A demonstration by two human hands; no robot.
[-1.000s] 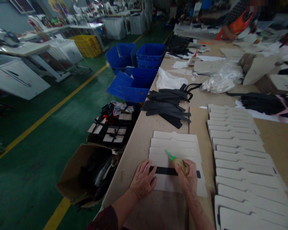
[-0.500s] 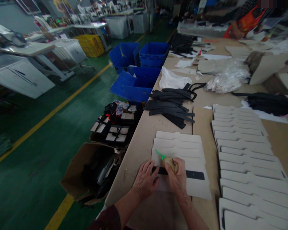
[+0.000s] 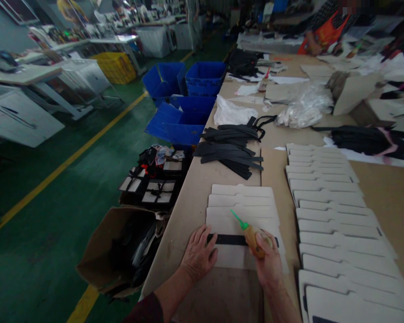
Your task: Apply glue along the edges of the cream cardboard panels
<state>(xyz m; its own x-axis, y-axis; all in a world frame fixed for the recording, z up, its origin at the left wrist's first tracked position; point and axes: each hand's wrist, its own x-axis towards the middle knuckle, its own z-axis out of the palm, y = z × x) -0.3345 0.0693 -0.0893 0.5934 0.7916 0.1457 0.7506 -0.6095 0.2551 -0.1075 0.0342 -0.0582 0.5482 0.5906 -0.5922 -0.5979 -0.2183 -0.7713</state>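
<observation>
Left hand (image 3: 199, 253): released, palm down, fingers spread, pressing on the left end of a flat black strip (image 3: 226, 239). That pressure seems placed to keep the strip from sliding. Right hand (image 3: 268, 264): clenched around a translucent amber squeeze bottle with a tapered green nozzle (image 3: 254, 237). The bottle is tilted, nozzle pointing far and left, above the card. (Whether anything is leaving the nozzle cannot be told.)

The strip lies crosswise on a cream die-cut card (image 3: 234, 258), the nearest of a staggered stack of tabbed cream cards (image 3: 240, 202). The staggering probably leaves each top edge exposed. The stack rests on a tan board-topped workbench (image 3: 195, 211). Farther along lies a loose pile of black straps (image 3: 229, 152), just short of a crumpled white plastic bag (image 3: 229, 112). To the right run long overlapping rows of similar cream cards (image 3: 330, 224), with a clear plastic bag (image 3: 303, 112) beyond them. At the far end stands a co-worker in an orange apron (image 3: 323, 38).

Left of the bench, on the green-painted floor (image 3: 37, 215), sit an open brown cardboard box (image 3: 116, 251) holding dark items and blue plastic crates (image 3: 205, 78). A yellow crate (image 3: 114, 67) stands farther left.
</observation>
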